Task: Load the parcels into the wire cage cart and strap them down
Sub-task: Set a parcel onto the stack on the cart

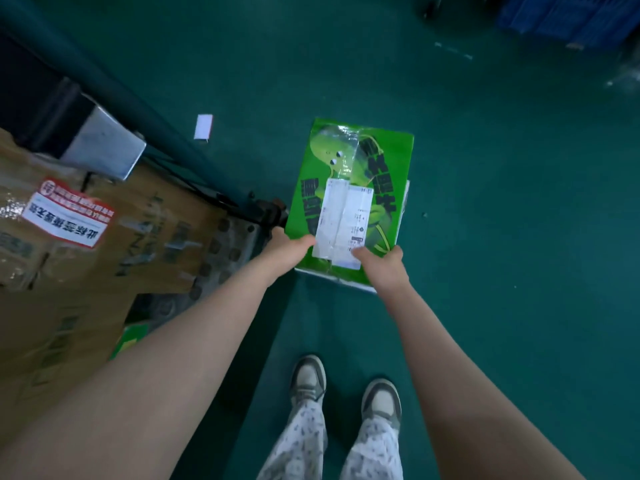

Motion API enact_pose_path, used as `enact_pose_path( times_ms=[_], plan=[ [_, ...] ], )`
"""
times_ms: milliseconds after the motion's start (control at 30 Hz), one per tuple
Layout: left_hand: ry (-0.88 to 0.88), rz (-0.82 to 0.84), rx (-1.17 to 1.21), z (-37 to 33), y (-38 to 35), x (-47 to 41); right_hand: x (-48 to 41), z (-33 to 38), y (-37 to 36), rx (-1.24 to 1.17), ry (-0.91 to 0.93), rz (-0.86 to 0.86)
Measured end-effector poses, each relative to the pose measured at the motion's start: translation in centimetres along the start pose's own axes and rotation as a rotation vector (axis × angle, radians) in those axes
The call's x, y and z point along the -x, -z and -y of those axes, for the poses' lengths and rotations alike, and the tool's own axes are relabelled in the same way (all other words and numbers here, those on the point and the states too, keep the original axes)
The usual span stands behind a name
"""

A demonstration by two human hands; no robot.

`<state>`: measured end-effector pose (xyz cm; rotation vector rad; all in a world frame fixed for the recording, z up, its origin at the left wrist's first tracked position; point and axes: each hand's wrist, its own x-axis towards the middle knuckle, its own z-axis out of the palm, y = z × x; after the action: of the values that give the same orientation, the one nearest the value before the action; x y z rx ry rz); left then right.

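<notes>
A bright green printed parcel (377,161) with a white shipping label on top lies flat on the green floor in front of my feet. My left hand (282,249) grips its near left corner, thumb on top. My right hand (382,266) grips the near right edge, thumb resting by the label. To the left stands the cart (194,157) with a dark frame bar, holding large brown cardboard boxes (138,230). One box carries a red and white sticker.
A small white paper slip (203,126) lies on the floor beyond the cart. A blue plastic crate (568,19) sits at the far right top. A metal plate (107,147) rests on the cartons. My shoes (308,379) stand just behind the parcel.
</notes>
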<state>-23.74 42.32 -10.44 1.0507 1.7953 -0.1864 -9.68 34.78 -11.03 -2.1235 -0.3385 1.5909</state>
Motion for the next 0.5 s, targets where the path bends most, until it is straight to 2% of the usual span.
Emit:
enact_pose_path(
  times_ms=[300, 500],
  plan=[
    [-0.042, -0.133, 0.204, -0.9, 1.7, 5.0, 5.2, 3.0, 2.0, 0.063, 0.115, -0.048],
    [0.006, -0.125, 0.158, -0.3, 3.9, 12.7, 12.6, 5.4, 4.3, 0.225, 0.033, 0.003]
  ],
)
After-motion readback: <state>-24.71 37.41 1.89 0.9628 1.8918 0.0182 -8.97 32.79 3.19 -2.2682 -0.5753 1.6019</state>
